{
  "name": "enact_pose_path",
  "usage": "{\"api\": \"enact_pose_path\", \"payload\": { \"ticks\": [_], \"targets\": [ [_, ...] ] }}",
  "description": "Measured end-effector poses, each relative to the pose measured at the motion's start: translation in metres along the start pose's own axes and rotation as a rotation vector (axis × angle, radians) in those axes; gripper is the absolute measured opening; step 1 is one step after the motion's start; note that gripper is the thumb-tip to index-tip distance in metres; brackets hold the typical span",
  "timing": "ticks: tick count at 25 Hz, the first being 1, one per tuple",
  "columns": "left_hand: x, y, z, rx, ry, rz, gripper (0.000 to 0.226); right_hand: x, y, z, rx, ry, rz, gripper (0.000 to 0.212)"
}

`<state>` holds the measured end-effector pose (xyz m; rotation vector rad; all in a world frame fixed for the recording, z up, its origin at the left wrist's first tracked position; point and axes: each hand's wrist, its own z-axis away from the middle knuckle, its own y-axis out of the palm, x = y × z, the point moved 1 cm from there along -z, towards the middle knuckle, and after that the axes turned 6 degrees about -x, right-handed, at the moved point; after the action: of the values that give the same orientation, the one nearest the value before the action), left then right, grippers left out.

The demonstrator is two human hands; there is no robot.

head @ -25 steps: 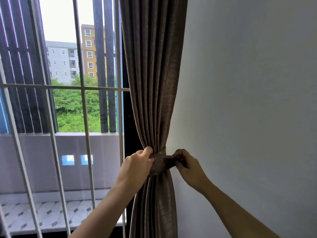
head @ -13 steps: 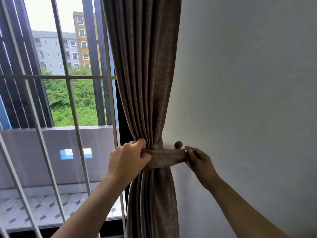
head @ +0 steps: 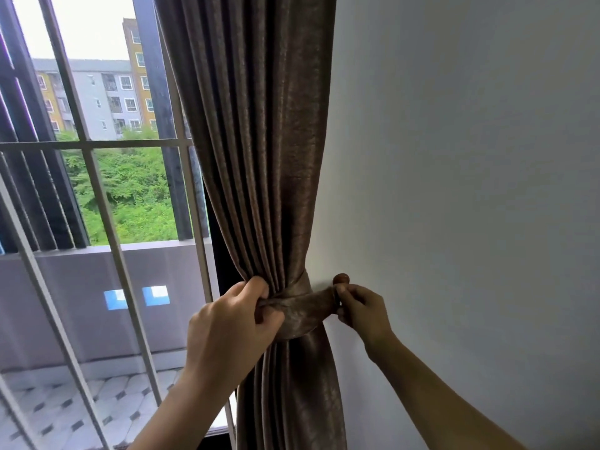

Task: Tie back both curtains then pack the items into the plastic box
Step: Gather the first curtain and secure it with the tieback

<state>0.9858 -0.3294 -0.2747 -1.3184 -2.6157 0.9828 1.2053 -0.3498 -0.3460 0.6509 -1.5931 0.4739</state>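
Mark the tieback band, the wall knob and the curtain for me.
tieback band (head: 303, 311), head view, front of the wrap
wall knob (head: 341, 279), head view, its rounded top
curtain (head: 256, 151), head view, gathered folds above the band

Curtain (head: 259, 157) between window (head: 97, 190) and wall (head: 454, 190)

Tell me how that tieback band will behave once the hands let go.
The tieback band looks soft and floppy: it creases where the left hand pinches it. It probably slips off unless the right hand hooks it on the wall knob.
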Motion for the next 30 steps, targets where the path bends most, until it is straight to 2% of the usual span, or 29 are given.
{"api": "enact_pose_path", "payload": {
  "ticks": [4, 9, 13, 19, 27, 30],
  "targets": [
    [-0.002, -0.002, 0.001, 0.029, -0.015, 0.023, 0.023, 0.004, -0.003, -0.002, -0.023, 0.106, -0.122, 0.017],
    [-0.005, 0.001, 0.002, 0.037, -0.035, 0.052, 0.021, 0.006, -0.007, -0.004, -0.044, 0.174, -0.109, 0.011],
    [-0.009, 0.001, 0.004, 0.031, -0.044, 0.073, 0.020, 0.010, -0.013, -0.005, -0.009, 0.332, -0.208, 0.014],
    [-0.011, 0.003, 0.005, 0.026, -0.035, 0.094, 0.018, 0.009, -0.011, -0.007, -0.075, 0.490, -0.258, 0.013],
    [-0.009, 0.005, 0.004, 0.025, -0.060, 0.108, 0.019, -0.001, -0.019, -0.004, -0.006, 0.447, -0.355, 0.014],
    [-0.009, 0.006, 0.004, 0.012, -0.070, 0.099, 0.020, 0.004, -0.015, -0.005, -0.039, 0.477, -0.320, 0.012]
  ]
}}
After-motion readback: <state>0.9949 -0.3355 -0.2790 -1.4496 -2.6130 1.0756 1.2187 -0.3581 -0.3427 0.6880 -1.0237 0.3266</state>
